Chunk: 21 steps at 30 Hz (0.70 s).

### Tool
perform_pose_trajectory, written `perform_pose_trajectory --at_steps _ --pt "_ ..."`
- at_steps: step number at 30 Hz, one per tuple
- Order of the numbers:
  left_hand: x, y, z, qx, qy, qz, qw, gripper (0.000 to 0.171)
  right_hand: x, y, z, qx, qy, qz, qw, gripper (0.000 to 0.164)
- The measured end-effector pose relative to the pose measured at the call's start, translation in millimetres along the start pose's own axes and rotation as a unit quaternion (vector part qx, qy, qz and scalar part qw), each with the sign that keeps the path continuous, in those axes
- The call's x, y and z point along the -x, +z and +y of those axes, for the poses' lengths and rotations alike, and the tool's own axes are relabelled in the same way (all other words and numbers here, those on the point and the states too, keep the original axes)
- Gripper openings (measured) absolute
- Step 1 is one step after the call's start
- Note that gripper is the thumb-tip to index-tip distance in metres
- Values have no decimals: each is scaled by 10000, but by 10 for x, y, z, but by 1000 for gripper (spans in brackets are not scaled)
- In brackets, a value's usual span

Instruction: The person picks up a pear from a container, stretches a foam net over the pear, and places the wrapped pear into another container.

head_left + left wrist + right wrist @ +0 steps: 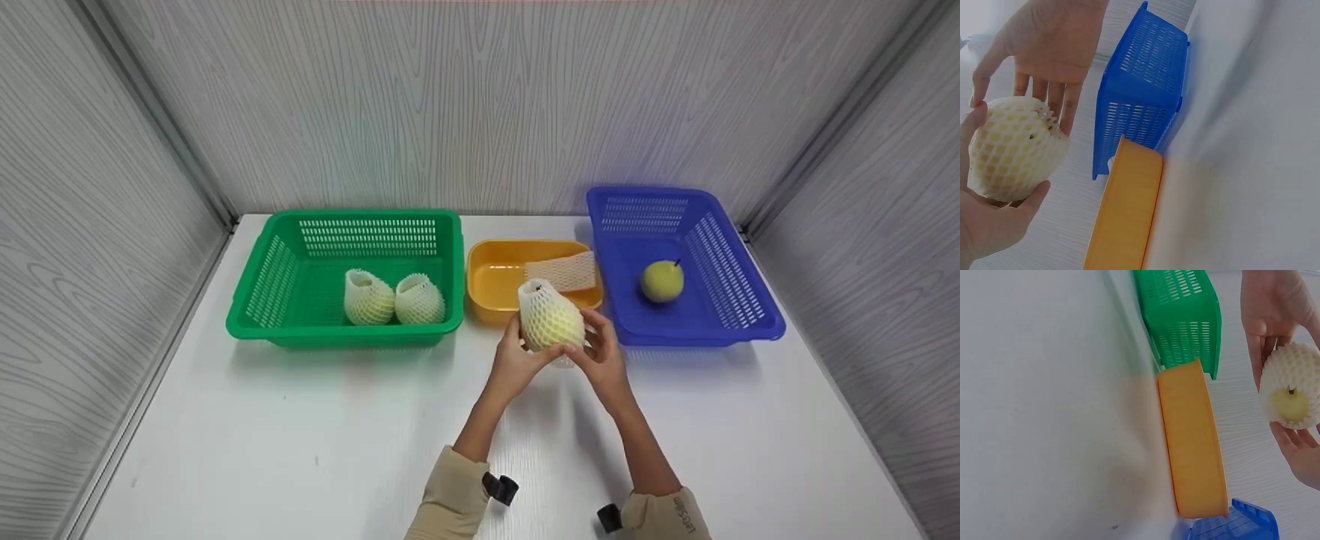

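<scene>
A pear (553, 321) in a white foam net is held up in front of the orange bin, between both hands. My left hand (516, 366) grips it from the left, with the thumb along its lower front. From the other side my right hand (606, 364) holds it, fingers around the right flank and thumb near the base. At the net's upper opening, the stem of the pear (1292, 405) and some bare yellow-green skin show in the right wrist view. In the left wrist view the net (1016, 149) still covers most of the fruit.
Two netted pears (369, 298) sit in the green basket (345, 334) on the left. The orange bin (491, 300) in the middle holds a flattened foam net (562, 271). A bare pear (661, 281) lies in the blue basket (682, 334) on the right. Patterned panels enclose the table.
</scene>
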<state>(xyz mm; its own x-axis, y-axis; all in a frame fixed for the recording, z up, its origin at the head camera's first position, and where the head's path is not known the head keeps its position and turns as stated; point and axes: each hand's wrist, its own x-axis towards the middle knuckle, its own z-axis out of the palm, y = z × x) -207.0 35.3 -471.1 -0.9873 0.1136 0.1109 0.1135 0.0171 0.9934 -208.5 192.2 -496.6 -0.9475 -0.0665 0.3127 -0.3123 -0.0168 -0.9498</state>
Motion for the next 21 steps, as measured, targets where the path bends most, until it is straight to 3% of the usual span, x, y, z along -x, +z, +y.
perform_pose_trajectory --at_steps 2,6,11,15,21 --pt "33 -44 88 239 -309 -165 9991 74 -5 4 20 4 175 16 9998 58" --pt "13 -114 42 744 -677 -484 9937 71 -22 -5 53 -21 491 89 9988 53" --pt "8 -164 -49 1321 -542 -890 9857 64 -31 3 37 -88 1227 693 9900 47" --pt "-42 -145 -210 1804 -439 -812 9793 52 -45 11 23 -1051 1758 1049 9732 46" --pt "-112 -104 -325 1951 -370 -404 9793 38 -51 0 -7 -2533 2193 977 9371 52"
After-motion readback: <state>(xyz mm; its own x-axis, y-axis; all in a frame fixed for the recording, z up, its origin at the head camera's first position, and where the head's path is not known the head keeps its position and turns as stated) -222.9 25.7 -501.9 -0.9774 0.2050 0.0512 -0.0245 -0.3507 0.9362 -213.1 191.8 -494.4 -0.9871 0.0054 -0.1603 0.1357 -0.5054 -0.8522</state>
